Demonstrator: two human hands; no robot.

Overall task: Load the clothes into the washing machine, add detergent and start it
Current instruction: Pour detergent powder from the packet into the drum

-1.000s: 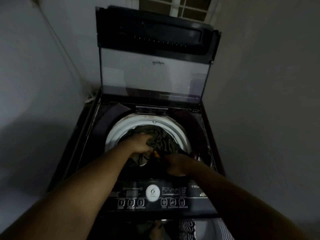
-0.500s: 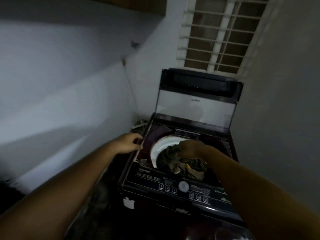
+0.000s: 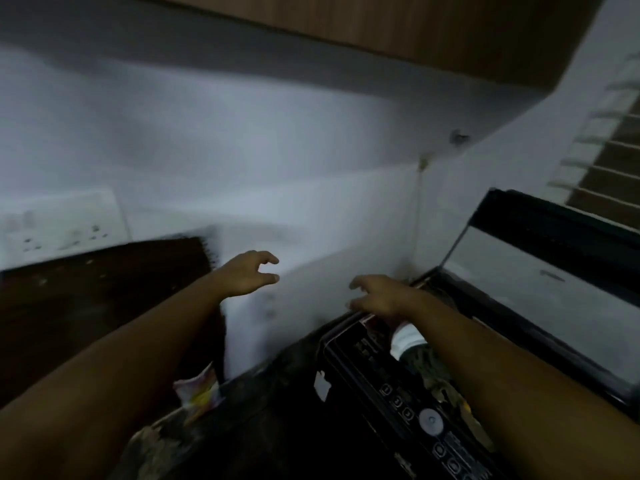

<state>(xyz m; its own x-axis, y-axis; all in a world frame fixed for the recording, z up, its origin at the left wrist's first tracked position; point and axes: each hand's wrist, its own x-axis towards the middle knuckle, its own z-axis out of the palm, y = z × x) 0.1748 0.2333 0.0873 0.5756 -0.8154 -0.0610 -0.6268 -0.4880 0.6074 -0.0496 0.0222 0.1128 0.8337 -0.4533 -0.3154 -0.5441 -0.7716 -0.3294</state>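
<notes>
A: Item one, grips?
B: Left hand point(image 3: 247, 273) and right hand point(image 3: 379, 295): both spread, holding nothing. A second ago both were pressing clothes point(image 3: 424, 358) into the drum.

A: Positions, relative to the washing machine point(image 3: 408, 403)?
B: Right hand over its left rim; left hand well left of it, before the wall. Clothes inside, lid point(image 3: 540, 271) raised. The view has swung left.

A: Meaning?
B: Loading looks finished; detergent probably next, possibly the packet point(image 3: 201, 393) left of the machine.

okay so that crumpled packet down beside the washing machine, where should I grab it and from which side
Pinch the crumpled packet by its upturned top edge, coming down from above with the empty left hand. It sits wedged low between the dark counter and the wall, so the sides look blocked.
</notes>
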